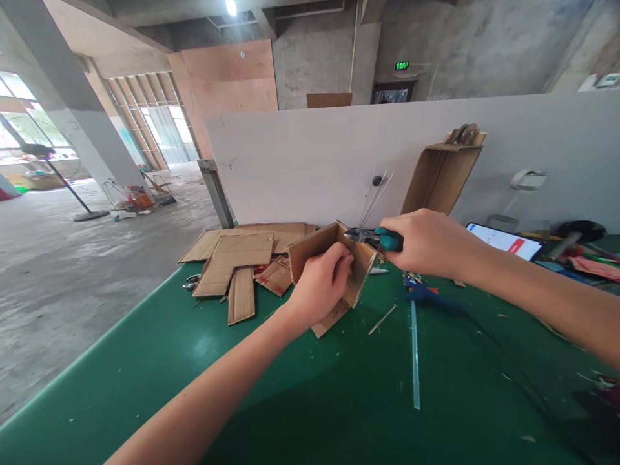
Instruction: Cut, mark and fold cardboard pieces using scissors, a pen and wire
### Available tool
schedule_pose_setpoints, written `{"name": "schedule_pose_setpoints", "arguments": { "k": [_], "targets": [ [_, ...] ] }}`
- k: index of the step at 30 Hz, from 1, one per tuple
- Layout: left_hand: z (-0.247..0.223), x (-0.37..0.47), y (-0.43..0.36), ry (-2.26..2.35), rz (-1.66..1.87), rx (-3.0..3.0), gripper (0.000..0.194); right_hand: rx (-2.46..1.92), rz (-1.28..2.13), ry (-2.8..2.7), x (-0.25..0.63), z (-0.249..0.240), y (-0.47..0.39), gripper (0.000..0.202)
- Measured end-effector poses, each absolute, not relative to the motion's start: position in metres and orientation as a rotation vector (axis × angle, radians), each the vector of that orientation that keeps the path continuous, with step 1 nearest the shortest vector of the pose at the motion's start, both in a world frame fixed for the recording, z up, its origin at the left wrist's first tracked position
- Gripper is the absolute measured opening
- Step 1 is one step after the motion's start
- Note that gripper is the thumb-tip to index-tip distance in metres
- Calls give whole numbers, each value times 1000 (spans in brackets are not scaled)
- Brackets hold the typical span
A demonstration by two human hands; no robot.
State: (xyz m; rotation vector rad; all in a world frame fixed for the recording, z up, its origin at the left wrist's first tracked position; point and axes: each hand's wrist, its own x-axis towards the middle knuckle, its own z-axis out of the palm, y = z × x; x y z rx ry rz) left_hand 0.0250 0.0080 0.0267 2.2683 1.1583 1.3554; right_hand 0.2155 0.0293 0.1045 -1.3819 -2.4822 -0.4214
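Near the middle of the view stands an open cardboard box (363, 266). My left hand (323, 281) reaches inside it with fingers curled near the right wall; what they pinch, if anything, is hidden. In my right hand (419, 242) are pliers with teal handles (390, 239), their metal jaws at the box's top edge. Thin wires (376, 201) rise behind the jaws against the white panel.
Flat cardboard pieces (237, 258) lie to the left, with scissors (192, 281) beside them. A blue glue gun (423, 294), a clear glue stick (415, 355) and a nail-like stick (382, 320) lie on the green table (290, 400). A phone (506, 241) is at right.
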Motion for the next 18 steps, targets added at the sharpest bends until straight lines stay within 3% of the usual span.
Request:
{"name": "schedule_pose_setpoints", "arguments": {
  "k": [10, 18],
  "targets": [
    [28, 25, 9, 1148, 1378, 2249, 19, -1345, -470, -2438, 211, 101, 29, 17],
    [26, 27, 6, 1084, 1373, 2206, 18, -1309, -221, -2439, 217, 99, 29, 23]
  ]
}}
